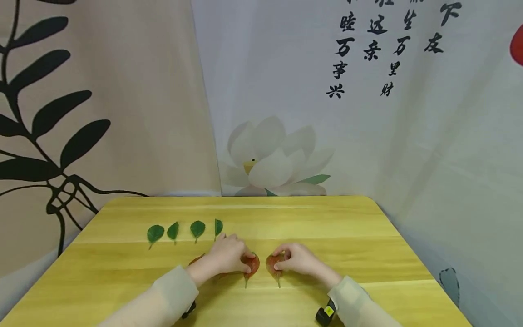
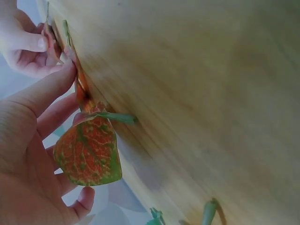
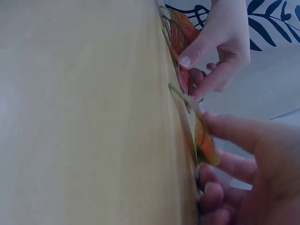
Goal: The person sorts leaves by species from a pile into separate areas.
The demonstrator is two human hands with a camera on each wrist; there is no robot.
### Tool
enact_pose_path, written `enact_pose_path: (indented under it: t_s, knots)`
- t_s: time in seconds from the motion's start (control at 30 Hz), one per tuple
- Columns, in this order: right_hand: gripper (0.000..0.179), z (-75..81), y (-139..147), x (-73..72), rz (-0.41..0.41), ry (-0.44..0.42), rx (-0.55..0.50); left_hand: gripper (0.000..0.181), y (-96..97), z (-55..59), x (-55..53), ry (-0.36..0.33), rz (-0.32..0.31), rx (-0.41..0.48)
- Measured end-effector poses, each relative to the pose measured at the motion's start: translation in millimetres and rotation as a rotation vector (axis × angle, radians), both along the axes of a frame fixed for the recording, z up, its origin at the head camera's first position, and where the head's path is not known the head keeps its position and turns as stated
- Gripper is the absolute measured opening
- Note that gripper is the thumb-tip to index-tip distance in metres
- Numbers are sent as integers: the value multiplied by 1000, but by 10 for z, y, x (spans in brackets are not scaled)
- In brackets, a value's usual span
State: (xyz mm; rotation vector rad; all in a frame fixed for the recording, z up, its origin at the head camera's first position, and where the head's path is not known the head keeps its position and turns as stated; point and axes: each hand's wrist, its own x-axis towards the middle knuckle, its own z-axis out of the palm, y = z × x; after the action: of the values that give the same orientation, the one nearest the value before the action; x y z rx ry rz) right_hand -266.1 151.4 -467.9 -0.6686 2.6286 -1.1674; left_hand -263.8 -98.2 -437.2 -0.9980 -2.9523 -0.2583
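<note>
Near the front middle of the table, my left hand (image 1: 228,255) pinches a red leaf (image 1: 254,265) by its left edge between thumb and fingers, its stem pointing toward me. Just to the right, my right hand (image 1: 301,261) holds a second red leaf (image 1: 270,263) the same way; orange and green patches show on this leaf (image 3: 205,140) in the right wrist view. Another red leaf (image 1: 196,259) lies mostly hidden under my left wrist. In the left wrist view a red leaf with green veins (image 2: 89,152) appears close beside the left fingers.
Several green leaves (image 1: 198,229) lie in a row on the back left of the yellow wooden table (image 1: 327,218). A printed curtain (image 1: 155,91) hangs behind the table's far edge. A small black device (image 1: 325,314) is worn at the right wrist.
</note>
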Motion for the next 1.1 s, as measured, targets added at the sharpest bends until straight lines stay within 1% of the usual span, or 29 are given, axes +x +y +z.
enact_pose_path:
  t_s: [0.13,0.27,0.43,0.57,0.7,0.83,0.9,1.0,1.1]
  knots:
    - [25,19,18,-2,18,-37,-47,32,-28,8,-16,-16,-8,27]
    - [24,33,42,-14,13,-40,-71,34,-36,78,-35,-29,-31,54]
    - [26,70,85,-12,4,-53,-77,34,-22,168,-43,-73,-42,59]
    - [30,123,119,-30,-6,-61,-84,33,-19,194,-67,-86,-37,49]
    - [33,190,135,-64,-13,-33,-69,33,-45,193,-94,-85,-28,35]
    - [33,258,174,-101,-20,21,-52,34,-90,192,-118,-97,-20,33]
    - [32,293,209,-119,-22,44,-43,34,-130,210,-132,-90,-18,43]
    - [32,364,290,-151,-39,77,-11,34,-234,297,-163,-75,7,66]
    - [31,474,397,-190,-78,116,48,35,-410,439,-214,-35,52,81]
